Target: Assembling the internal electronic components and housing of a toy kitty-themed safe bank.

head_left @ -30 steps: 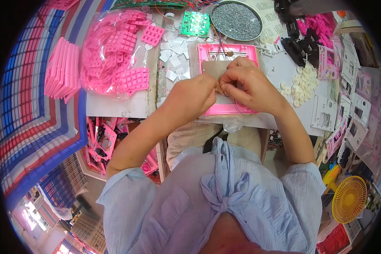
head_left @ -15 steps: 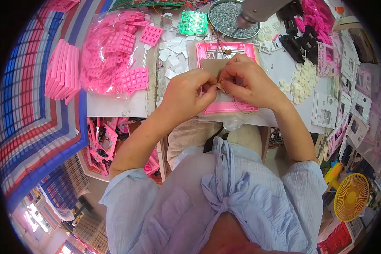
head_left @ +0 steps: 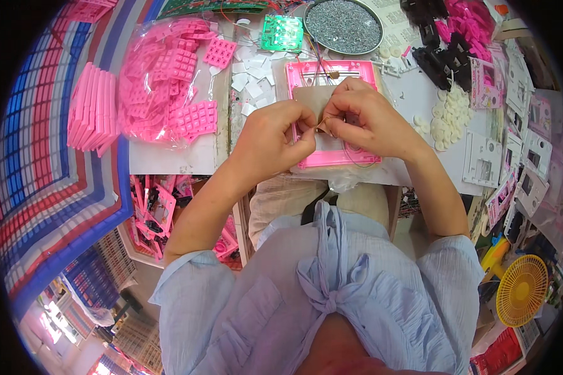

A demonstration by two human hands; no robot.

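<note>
My left hand and my right hand meet over a pink plastic housing that lies on the table in front of me. Both hands are closed in a pinch on a small brown piece, stretched between the fingertips; its kind is too small to make out. Beneath the fingers, a greyish-brown flat card covers part of the housing's inside. Thin wires run out over the housing's far edge, and a thin loop of wire hangs by its lower right corner. My fingers hide the middle of the housing.
A clear bag of pink keypads lies left, beside stacked pink panels. Behind the housing are a lit green circuit board and a round tray of screws. White discs and black parts lie right.
The grey tool that hung over the screw tray has gone out of view. My left hand has drawn slightly left, widening the gap between the fingertips. The view has shifted a little.
</note>
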